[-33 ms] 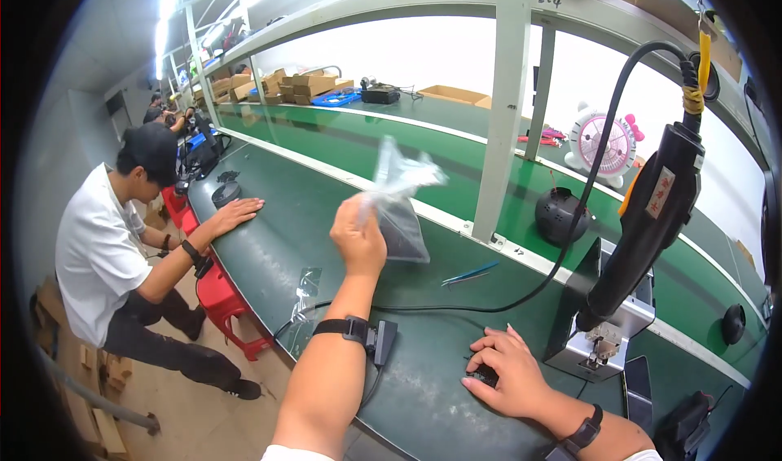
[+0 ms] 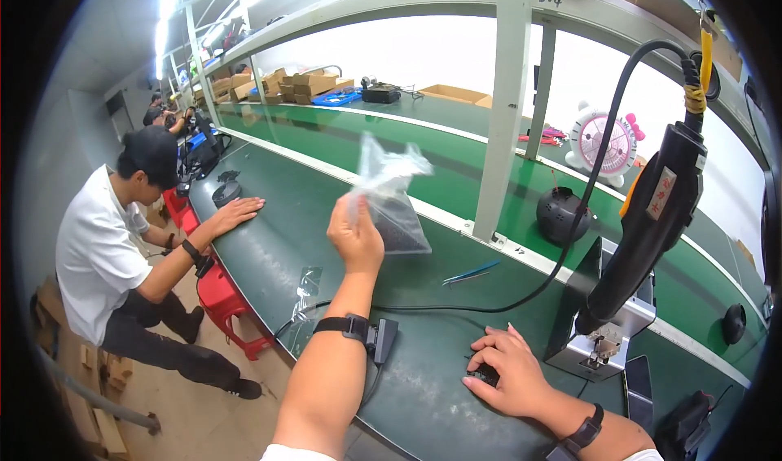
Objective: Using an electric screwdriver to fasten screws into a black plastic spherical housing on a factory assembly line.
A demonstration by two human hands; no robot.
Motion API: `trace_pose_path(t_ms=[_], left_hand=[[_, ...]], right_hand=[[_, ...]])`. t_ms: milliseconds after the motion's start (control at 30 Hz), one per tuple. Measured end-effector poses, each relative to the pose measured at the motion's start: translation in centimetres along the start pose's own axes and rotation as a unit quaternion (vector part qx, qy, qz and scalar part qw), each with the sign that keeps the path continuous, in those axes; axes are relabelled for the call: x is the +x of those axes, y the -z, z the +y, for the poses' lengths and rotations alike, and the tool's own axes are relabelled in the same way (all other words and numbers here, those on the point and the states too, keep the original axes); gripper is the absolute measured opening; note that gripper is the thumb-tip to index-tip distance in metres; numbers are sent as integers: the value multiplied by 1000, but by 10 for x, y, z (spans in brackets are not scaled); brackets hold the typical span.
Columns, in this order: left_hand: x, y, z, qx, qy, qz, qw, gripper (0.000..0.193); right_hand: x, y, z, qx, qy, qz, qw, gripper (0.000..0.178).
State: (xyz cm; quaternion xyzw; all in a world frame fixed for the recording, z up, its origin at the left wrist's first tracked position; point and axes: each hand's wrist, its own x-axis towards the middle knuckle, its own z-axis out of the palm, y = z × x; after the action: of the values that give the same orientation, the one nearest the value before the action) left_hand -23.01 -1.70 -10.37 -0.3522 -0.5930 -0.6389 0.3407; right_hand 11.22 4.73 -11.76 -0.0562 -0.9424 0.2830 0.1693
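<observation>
My left hand (image 2: 356, 234) is closed on the gathered neck of a clear plastic bag (image 2: 399, 217), raised over the green worktable (image 2: 285, 233). Dark contents show in the lower part of the bag, too blurred to name. Low on the table, my right hand (image 2: 511, 373) curls its thumb and fingers round small black parts (image 2: 486, 374), partly hidden beneath it. Blue tweezers (image 2: 471, 273) lie between my two hands, and a flat piece of clear plastic film (image 2: 306, 294) is left of my left forearm.
A black power screwdriver (image 2: 652, 217) hangs over a silver metal box (image 2: 603, 363) at right. A black cable (image 2: 456, 309) crosses the table. A round black shell (image 2: 562, 216) sits on the green conveyor belt (image 2: 440, 155). A co-worker (image 2: 114, 241) stands at left beside red stools (image 2: 224, 302).
My left hand has shifted slightly left with the bag, whose loose top has swung left. My right hand stays in place.
</observation>
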Motion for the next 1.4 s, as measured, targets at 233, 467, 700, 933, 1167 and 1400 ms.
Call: trace_pose_path(t_ms=[233,467,700,933,1167,1400], left_hand=[[-5,14,-21,60,232,-155,958,40],[-7,23,-22,71,237,-156,956,36],[-5,5,5,-98,110,-83,986,31],[-12,16,-30,140,213,-281,925,47],[-2,16,7,256,101,-112,955,58],[-8,4,27,284,89,-450,842,47]], right_hand=[[-1,3,-1,-4,-5,-3,1000,21],[-1,-2,0,7,1,-6,1000,21],[-2,2,2,-5,-2,-3,1000,22],[1,0,0,-4,6,-6,1000,21],[-1,-1,1,-9,-1,-4,1000,22],[-1,0,-3,-6,3,-3,1000,22]])
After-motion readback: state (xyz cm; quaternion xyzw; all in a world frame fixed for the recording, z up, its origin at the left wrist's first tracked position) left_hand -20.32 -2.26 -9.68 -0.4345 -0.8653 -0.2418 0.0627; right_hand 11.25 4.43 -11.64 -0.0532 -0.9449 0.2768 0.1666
